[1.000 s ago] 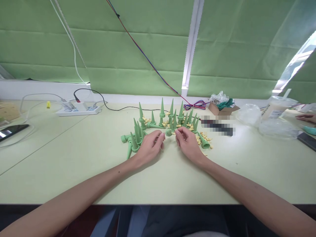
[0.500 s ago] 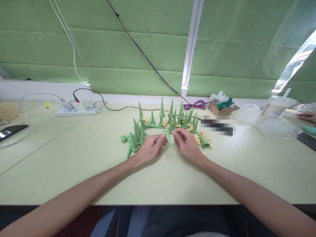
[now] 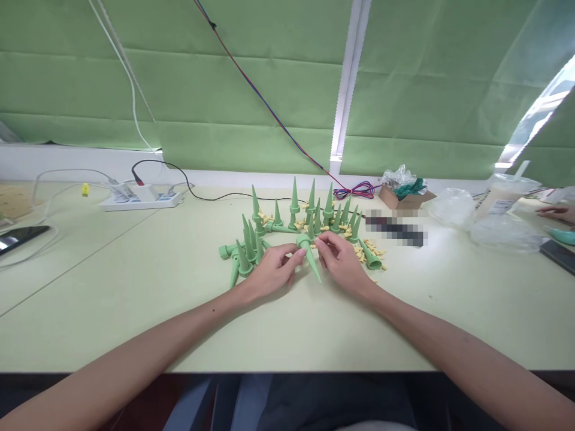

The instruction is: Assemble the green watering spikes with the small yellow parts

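Note:
My left hand [image 3: 279, 267] pinches a green plastic watering spike [image 3: 309, 258] near its wide capped end. The spike's tip slants down toward me and to the right. Close beside the spike, my right hand [image 3: 339, 258] has thumb and fingertips pressed together; whatever is between them is too small to make out. Beyond both hands, several green spikes [image 3: 294, 200] stand upright on the table, and a few others lie on their sides. Small yellow plastic pieces [image 3: 359, 254] are scattered among them. One green spike [image 3: 371, 257] lies to the right of my right hand.
A white power strip [image 3: 142, 197] with plugs sits at the back left, near a phone [image 3: 22, 239]. Toward the back right are coiled wire [image 3: 359, 190], a cardboard box [image 3: 404, 200], a drink cup [image 3: 503, 197] and plastic bags. Another person's hand [image 3: 559, 212] shows at the right edge.
The green spike has turned in my left hand: its capped end now shows at the top, and more of its length points down toward me. My right hand has hardly moved.

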`<state>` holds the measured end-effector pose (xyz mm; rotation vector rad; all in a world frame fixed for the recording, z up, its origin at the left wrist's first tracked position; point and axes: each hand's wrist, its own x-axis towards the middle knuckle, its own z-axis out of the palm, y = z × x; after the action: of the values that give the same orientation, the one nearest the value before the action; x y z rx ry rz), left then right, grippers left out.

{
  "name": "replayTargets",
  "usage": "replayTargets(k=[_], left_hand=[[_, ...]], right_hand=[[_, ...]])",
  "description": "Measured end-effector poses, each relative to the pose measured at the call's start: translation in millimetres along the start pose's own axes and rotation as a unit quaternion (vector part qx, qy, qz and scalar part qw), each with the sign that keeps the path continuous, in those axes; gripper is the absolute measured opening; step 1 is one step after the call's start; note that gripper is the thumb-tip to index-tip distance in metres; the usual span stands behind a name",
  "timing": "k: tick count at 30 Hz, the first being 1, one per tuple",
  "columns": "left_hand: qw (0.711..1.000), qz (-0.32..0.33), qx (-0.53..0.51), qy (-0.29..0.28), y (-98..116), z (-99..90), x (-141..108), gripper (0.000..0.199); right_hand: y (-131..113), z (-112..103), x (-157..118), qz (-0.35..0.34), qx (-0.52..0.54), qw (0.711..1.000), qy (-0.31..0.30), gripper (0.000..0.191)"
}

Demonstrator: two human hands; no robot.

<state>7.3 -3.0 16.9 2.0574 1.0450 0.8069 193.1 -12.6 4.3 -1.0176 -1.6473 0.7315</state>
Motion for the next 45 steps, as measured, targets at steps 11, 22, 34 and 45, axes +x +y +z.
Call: replayTargets(k=[11, 22, 34, 45], left_hand=[[1.0, 0.0, -0.006, -0.008, 1.9, -0.2, 0.8, 0.034], [0.995, 0.081, 0.039, 0.038, -8.6, 2.3, 1.4, 0.028], [0.978, 0.166, 0.103, 0.074, -11.6, 0.9, -0.1, 0.019], [0.97, 0.209, 0.103, 0.073, -10.0, -1.9, 1.3, 0.035]], right_hand=[[0.4, -1.4, 0.8, -0.003, -0.005, 1.0, -0.005, 0.027], [1.5, -1.1, -0.9, -0.005, -0.008, 1.0, -0.006, 0.029], [-0.1, -1.1, -0.9, -0.023, 0.004, 1.0, -0.008, 0.026], [1.8, 1.0, -2.1, -0.025, -0.014, 0.999, -0.026, 0.027]])
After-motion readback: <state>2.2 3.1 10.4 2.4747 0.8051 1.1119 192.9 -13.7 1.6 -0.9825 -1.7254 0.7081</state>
